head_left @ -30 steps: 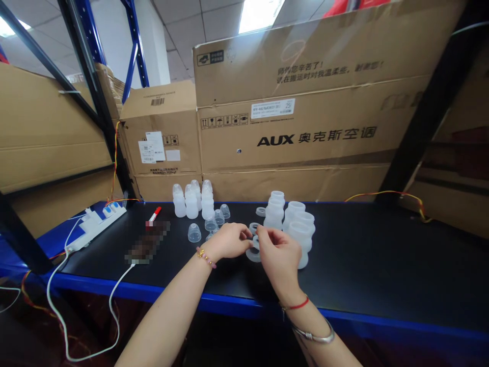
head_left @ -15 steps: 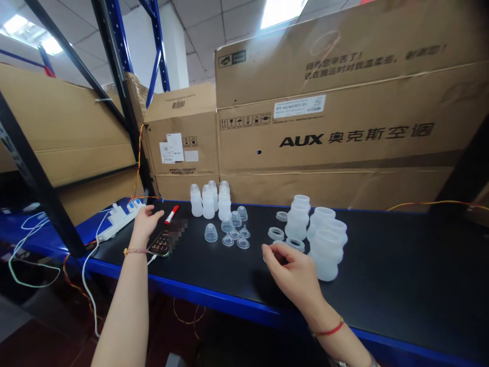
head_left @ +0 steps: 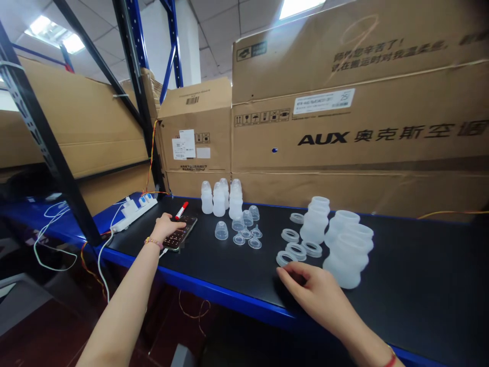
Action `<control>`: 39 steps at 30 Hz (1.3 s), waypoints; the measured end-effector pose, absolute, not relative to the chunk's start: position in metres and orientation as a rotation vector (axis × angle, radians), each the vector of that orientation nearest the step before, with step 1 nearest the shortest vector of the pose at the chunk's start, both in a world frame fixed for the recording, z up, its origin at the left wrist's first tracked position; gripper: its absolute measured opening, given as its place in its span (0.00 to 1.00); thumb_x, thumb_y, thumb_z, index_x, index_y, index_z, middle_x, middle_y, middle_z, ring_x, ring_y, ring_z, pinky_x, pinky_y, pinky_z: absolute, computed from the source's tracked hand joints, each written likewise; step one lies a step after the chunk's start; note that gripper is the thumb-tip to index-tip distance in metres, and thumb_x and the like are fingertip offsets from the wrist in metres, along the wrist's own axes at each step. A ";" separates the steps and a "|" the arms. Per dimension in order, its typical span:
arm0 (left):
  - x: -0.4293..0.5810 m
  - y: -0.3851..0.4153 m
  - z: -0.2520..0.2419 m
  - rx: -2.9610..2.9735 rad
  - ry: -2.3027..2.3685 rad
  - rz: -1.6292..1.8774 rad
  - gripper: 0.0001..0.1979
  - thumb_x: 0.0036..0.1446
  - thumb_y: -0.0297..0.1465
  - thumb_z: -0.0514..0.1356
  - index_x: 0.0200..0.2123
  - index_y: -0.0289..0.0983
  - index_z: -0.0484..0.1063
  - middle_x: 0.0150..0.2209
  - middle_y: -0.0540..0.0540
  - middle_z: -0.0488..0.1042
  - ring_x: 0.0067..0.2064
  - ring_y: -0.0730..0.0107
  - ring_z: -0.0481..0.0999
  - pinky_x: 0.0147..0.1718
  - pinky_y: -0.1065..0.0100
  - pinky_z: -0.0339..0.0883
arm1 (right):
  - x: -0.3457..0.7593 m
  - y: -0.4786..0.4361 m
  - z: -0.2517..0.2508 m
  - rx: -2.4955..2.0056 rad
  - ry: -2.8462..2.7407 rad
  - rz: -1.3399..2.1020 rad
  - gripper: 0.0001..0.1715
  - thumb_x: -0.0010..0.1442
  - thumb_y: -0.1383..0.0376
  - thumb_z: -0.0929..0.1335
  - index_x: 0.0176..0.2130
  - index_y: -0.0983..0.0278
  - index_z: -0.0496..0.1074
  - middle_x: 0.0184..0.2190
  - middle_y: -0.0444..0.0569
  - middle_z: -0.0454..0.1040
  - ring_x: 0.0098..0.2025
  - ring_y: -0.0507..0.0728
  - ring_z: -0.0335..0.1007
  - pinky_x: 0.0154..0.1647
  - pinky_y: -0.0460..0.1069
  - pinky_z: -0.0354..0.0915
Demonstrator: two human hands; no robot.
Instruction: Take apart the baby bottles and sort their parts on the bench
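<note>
My left hand (head_left: 166,228) rests on a black smartphone (head_left: 180,233), fingers over its lit screen, with a red-capped marker (head_left: 182,210) just beyond it. My right hand (head_left: 309,291) lies low on the bench, fingertips beside a translucent silicone collar ring (head_left: 286,258) and holding nothing. Several more rings (head_left: 296,251) lie around it. Behind them stand large frosted silicone bottle bodies (head_left: 346,252). Farther left stand several small translucent bottles (head_left: 219,200), with clear caps (head_left: 221,231) and silicone nipples (head_left: 246,233) in front of them.
The black bench top (head_left: 229,275) has a blue front edge. A white power strip (head_left: 133,213) with cables sits at its left end. Large cardboard cartons (head_left: 344,127) line the back, and blue steel rack uprights (head_left: 137,97) rise on the left.
My left hand has come down from beside the marker onto the phone. My right hand has drawn back and right, and more separate rings now show on the bench.
</note>
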State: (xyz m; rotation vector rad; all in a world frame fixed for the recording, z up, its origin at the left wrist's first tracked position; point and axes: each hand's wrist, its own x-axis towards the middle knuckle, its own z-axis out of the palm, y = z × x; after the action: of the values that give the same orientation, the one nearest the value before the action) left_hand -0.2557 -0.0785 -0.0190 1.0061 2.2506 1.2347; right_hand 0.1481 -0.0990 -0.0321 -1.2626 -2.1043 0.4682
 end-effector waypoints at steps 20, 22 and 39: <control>-0.274 -0.116 -0.027 1.055 1.676 1.538 0.33 0.39 0.21 0.68 0.53 0.36 0.70 0.58 0.35 0.68 0.60 0.53 0.68 0.56 0.57 0.66 | 0.148 -0.098 -0.029 -1.320 -2.153 0.509 0.25 0.58 0.47 0.60 0.21 0.60 0.69 0.17 0.45 0.68 0.21 0.54 0.61 0.23 0.48 0.56; -0.273 -0.116 -0.027 1.052 1.687 1.543 0.33 0.39 0.21 0.67 0.53 0.35 0.69 0.58 0.35 0.68 0.60 0.53 0.68 0.57 0.56 0.65 | 0.147 -0.098 -0.029 -1.337 -2.155 0.499 0.25 0.57 0.46 0.60 0.21 0.60 0.69 0.16 0.45 0.68 0.21 0.54 0.60 0.23 0.48 0.56; -0.270 -0.117 -0.026 1.095 1.764 1.502 0.33 0.41 0.20 0.63 0.54 0.36 0.68 0.59 0.36 0.68 0.60 0.55 0.68 0.54 0.61 0.67 | 0.147 -0.098 -0.028 -1.335 -2.149 0.477 0.23 0.58 0.49 0.61 0.21 0.60 0.70 0.16 0.45 0.69 0.20 0.54 0.63 0.23 0.49 0.57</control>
State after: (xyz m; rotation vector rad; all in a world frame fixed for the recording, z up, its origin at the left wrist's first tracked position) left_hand -0.2698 -0.1168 -0.0265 1.0953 1.7642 1.5024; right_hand 0.1474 -0.0983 -0.0283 -1.3347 -2.1488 0.4769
